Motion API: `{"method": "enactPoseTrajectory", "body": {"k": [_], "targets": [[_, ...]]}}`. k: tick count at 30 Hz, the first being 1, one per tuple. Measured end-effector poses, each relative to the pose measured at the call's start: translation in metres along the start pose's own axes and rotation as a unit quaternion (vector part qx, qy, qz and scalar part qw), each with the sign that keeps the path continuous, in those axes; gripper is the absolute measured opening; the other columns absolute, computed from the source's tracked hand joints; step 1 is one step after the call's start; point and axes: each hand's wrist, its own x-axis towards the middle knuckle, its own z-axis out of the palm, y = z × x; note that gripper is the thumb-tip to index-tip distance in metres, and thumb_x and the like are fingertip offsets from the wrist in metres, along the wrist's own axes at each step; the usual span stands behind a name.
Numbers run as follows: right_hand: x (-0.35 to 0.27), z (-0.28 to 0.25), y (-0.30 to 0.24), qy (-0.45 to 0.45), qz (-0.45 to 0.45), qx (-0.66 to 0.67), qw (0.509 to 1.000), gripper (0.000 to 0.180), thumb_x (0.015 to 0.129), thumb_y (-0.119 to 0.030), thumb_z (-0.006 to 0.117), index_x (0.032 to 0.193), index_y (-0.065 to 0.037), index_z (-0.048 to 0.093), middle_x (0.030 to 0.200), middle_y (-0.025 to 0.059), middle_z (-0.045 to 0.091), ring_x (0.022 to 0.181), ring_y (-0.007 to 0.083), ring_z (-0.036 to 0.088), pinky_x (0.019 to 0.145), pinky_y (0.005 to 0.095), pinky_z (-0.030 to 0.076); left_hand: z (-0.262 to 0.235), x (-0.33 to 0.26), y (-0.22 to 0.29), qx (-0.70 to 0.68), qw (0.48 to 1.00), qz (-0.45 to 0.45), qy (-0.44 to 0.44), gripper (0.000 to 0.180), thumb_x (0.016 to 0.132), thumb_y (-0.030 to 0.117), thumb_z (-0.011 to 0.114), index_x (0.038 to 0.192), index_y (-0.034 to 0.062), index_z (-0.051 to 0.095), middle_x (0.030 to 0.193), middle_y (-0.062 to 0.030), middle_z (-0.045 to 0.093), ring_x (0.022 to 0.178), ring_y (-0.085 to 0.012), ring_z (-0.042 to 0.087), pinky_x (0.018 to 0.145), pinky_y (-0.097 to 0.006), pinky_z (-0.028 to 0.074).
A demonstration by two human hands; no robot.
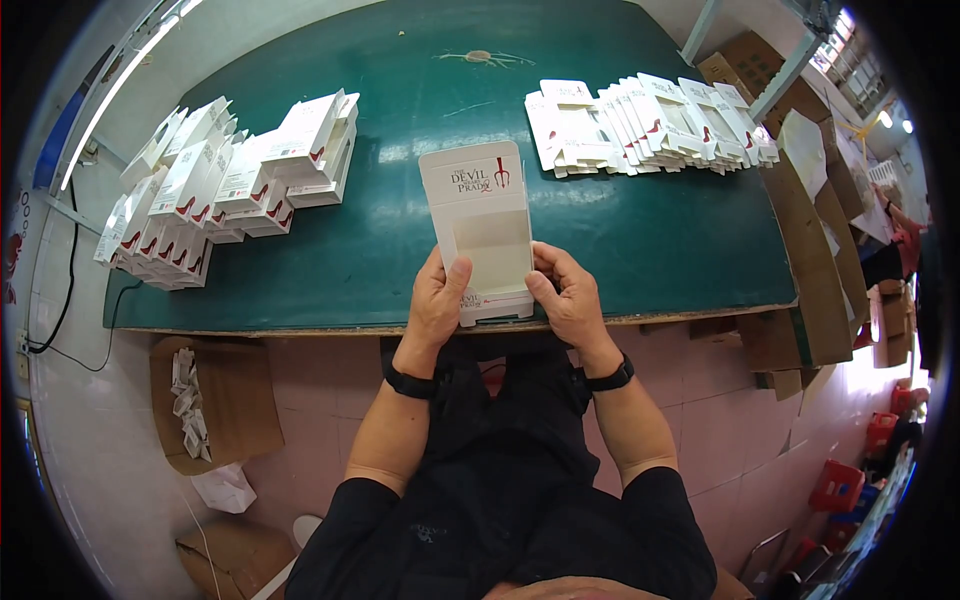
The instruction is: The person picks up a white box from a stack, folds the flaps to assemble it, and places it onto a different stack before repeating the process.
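Note:
Both hands hold one white cardboard display box (480, 215) with a cut-out window and red-and-black print, at the near edge of the green table (640, 250). My left hand (438, 298) grips its lower left side, thumb on the front. On the lower right side, my right hand (566, 296) presses its thumb on the bottom flap. Stacks of folded white boxes (225, 185) lie at the left of the table. A fanned row of flat white blanks (645, 125) lies at the far right.
Brown cardboard sheets and cartons (815, 250) lean along the table's right side. On the tiled floor to the left sits an open carton (205, 400) with small white scraps. Red crates (835, 485) stand at lower right. A black cable (65, 290) runs down the left wall.

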Motion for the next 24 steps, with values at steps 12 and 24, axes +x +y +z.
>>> {"method": "enactPoseTrajectory", "body": {"k": [12,24], "targets": [[0.0,0.0002,0.0033,-0.004,-0.003,0.009,1.0,0.045,0.106,-0.021,0.067,0.142,0.005,0.057,0.127,0.0105,0.071,0.114,0.0156,0.067,0.102,0.031,0.052,0.0023,-0.0002,0.0027,-0.014,1.0,0.002,0.002,0.05,0.112,0.034,0.056,0.144,-0.0042,0.053,0.135,-0.0102,0.066,0.121,-0.016,0.061,0.105,-0.031,0.047],[0.0001,0.0,0.0046,-0.004,-0.001,0.021,1.0,0.045,0.106,-0.02,0.067,0.143,0.005,0.057,0.129,0.0107,0.071,0.116,0.0159,0.066,0.103,0.0307,0.051,0.0024,-0.0003,0.0029,0.008,1.0,0.008,0.005,0.05,0.112,0.035,0.056,0.143,-0.0041,0.054,0.133,-0.0105,0.067,0.12,-0.0159,0.061,0.104,-0.031,0.048]]}}
